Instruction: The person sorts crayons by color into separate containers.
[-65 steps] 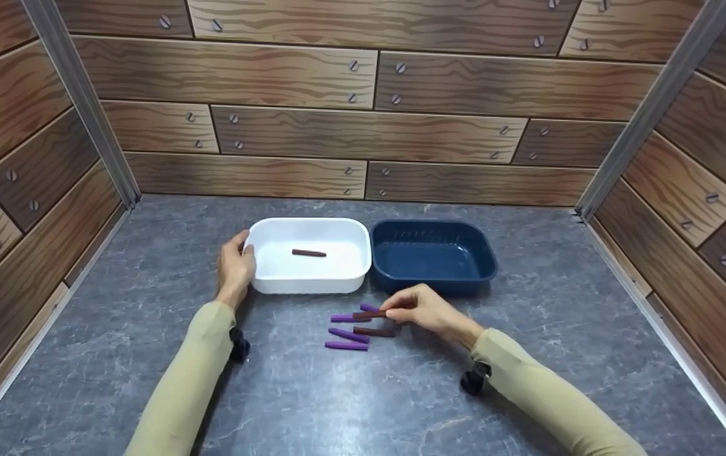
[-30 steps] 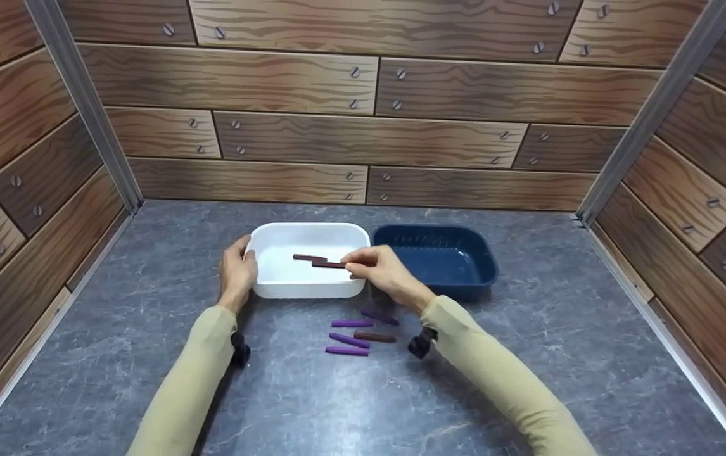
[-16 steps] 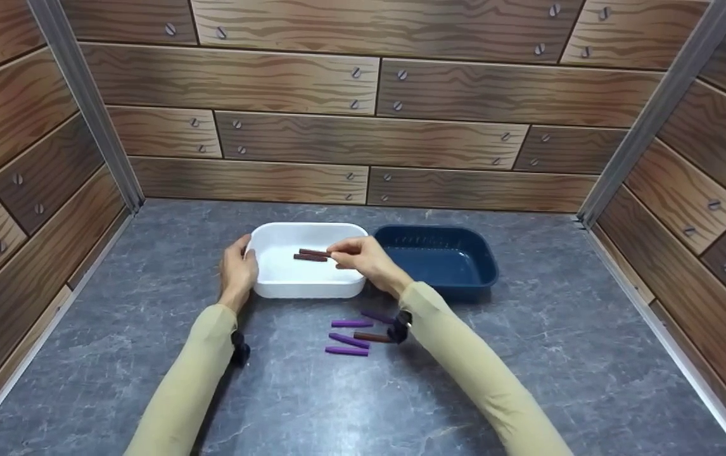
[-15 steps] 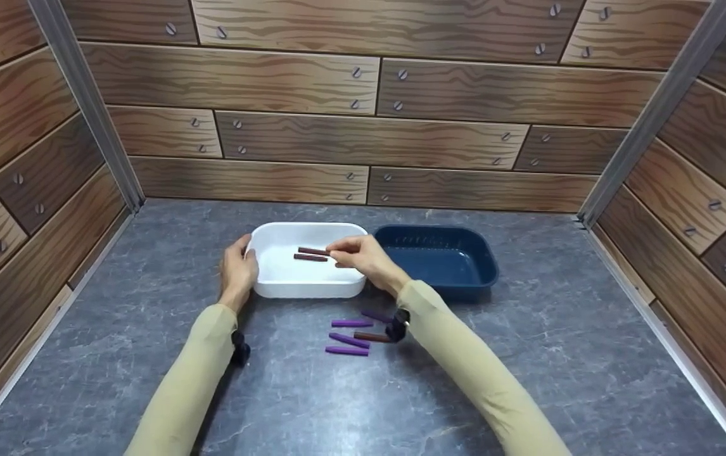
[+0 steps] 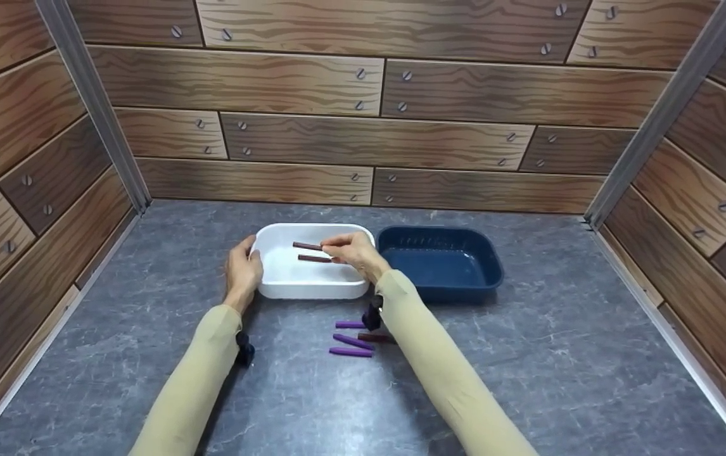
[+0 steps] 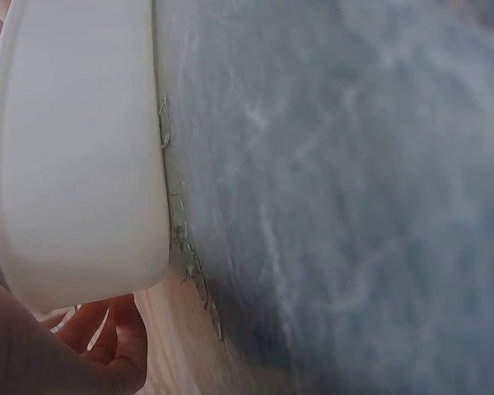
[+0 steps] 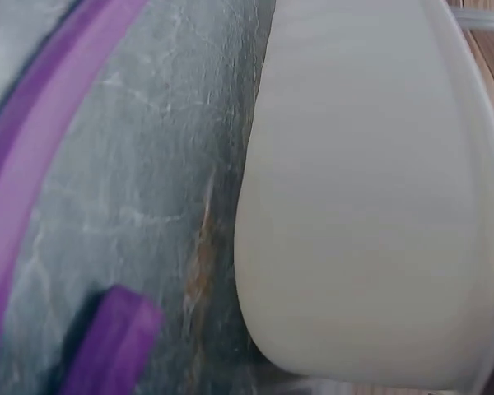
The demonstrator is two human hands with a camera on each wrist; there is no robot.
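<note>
My right hand [image 5: 355, 253] pinches a brown crayon [image 5: 306, 246] by its right end, over the inside of a white plastic tub [image 5: 312, 291]. A second brown crayon [image 5: 313, 258] lies on the tub's floor, just nearer to me than the held one. At the tub's left end, my left hand [image 5: 244, 271] grips the wall; in the left wrist view its curled fingers [image 6: 128, 337] show past the tub's corner. The right wrist view shows the tub's outer wall [image 7: 370, 197] and purple crayons but not the right hand's fingers.
Right beside the white tub stands a dark blue tub [image 5: 458, 293]. On the grey marbled table in front lie several purple crayons [image 5: 350, 352] and one brown crayon [image 5: 374, 338], partly under my right forearm. Wood-patterned walls [image 5: 261, 180] enclose the table at back and sides.
My right hand picked up a brown crayon from the table and carried it into the white tub, then moved it slightly left and back. The left hand stays on the tub.
</note>
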